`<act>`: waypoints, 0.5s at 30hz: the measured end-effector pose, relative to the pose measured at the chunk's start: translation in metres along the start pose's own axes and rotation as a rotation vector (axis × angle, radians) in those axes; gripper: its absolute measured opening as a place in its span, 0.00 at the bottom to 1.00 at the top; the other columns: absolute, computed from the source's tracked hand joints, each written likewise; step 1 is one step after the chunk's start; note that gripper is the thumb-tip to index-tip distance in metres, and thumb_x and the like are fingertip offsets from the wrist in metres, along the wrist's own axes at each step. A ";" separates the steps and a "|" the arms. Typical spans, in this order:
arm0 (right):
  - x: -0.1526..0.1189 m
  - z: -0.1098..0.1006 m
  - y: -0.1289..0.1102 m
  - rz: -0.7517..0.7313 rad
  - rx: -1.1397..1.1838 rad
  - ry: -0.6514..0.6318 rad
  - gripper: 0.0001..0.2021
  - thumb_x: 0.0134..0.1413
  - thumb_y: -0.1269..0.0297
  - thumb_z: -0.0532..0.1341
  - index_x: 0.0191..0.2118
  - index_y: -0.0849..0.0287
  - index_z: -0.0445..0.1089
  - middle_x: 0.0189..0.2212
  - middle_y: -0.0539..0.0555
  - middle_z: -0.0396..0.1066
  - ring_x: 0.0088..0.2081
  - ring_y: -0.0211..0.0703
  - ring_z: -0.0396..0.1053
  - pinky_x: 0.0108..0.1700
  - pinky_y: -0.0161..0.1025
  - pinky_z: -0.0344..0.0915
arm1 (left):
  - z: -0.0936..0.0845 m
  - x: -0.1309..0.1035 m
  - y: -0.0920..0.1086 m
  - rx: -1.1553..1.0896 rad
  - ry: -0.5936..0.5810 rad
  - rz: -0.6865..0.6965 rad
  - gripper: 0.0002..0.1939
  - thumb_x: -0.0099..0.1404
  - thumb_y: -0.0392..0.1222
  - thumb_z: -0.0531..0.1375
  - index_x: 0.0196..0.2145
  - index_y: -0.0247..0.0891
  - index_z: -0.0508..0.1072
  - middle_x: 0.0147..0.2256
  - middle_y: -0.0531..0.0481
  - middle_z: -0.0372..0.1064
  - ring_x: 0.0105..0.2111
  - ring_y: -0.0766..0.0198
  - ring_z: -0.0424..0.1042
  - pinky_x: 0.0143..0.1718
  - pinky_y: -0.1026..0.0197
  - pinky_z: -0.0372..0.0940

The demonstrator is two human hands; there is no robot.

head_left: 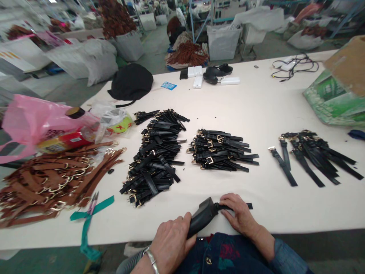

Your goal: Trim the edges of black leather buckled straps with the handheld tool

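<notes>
My left hand (pixel 171 239) is wrapped round a black handheld tool (pixel 202 217) with a thick, tapering body; its exact kind does not show. The tool's narrow end points right and meets a black strap (pixel 250 206). My right hand (pixel 238 212) pinches this strap near the table's front edge, with fingers covering most of it and a short tail sticking out to the right. Beyond my hands lie a middle pile of black buckled straps (pixel 222 150), a larger pile of the same straps (pixel 156 156) to the left, and a looser group (pixel 313 156) to the right.
Brown straps with metal rings (pixel 57 179) are heaped at left, beside a pink bag (pixel 48 114) and scissors tied with green ribbon (pixel 92 205). A black cap (pixel 132 82), white devices (pixel 197 76), tangled cables (pixel 296 66) and a green carton (pixel 336 91) stand farther back.
</notes>
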State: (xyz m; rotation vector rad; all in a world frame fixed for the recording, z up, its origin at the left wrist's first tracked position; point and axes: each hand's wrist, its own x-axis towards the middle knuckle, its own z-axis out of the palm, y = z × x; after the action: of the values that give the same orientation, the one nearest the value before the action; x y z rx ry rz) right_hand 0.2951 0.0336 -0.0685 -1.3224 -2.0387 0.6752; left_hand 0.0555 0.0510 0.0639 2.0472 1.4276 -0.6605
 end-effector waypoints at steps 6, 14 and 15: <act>0.002 -0.002 -0.005 0.005 -0.018 -0.032 0.12 0.55 0.68 0.56 0.46 0.54 0.65 0.39 0.56 0.69 0.41 0.47 0.65 0.41 0.45 0.62 | 0.003 -0.005 -0.009 0.017 0.002 -0.006 0.17 0.61 0.48 0.51 0.47 0.42 0.62 0.36 0.46 0.72 0.37 0.54 0.71 0.37 0.56 0.63; 0.002 -0.001 -0.004 -0.001 -0.048 -0.075 0.14 0.54 0.70 0.56 0.46 0.52 0.67 0.39 0.55 0.68 0.40 0.47 0.64 0.41 0.46 0.60 | 0.002 -0.001 0.003 0.028 0.029 0.049 0.15 0.61 0.48 0.51 0.44 0.41 0.63 0.35 0.46 0.71 0.35 0.50 0.72 0.35 0.52 0.64; 0.002 0.000 -0.004 0.007 -0.044 -0.079 0.14 0.54 0.71 0.56 0.46 0.52 0.67 0.38 0.55 0.68 0.40 0.47 0.64 0.42 0.46 0.60 | 0.002 0.000 0.003 0.028 0.032 0.051 0.15 0.61 0.48 0.51 0.44 0.41 0.63 0.35 0.46 0.71 0.35 0.50 0.72 0.35 0.51 0.64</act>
State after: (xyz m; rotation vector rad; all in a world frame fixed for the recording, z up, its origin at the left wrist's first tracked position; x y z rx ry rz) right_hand 0.2920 0.0341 -0.0656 -1.3474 -2.1238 0.6994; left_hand 0.0583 0.0490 0.0633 2.1172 1.3858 -0.6326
